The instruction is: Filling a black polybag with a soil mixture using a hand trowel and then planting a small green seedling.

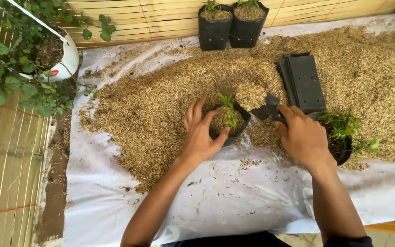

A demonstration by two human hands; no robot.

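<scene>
Seedling bag point(234, 132) w/ husk fill, mid-sheet point(234, 201): left hand point(202, 135) cups its side, right hand point(302, 135) pinches a black scrap point(267, 110). Loose grip could tip the seedling point(228, 110).

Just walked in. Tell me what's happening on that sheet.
A person is potting seedlings over a white sheet spread with rice husks. The left hand cups a small black grow bag holding a green seedling. The right hand pinches a flat, empty black bag. Two filled bags stand at the back, and a stack of flat bags lies alongside.
</scene>
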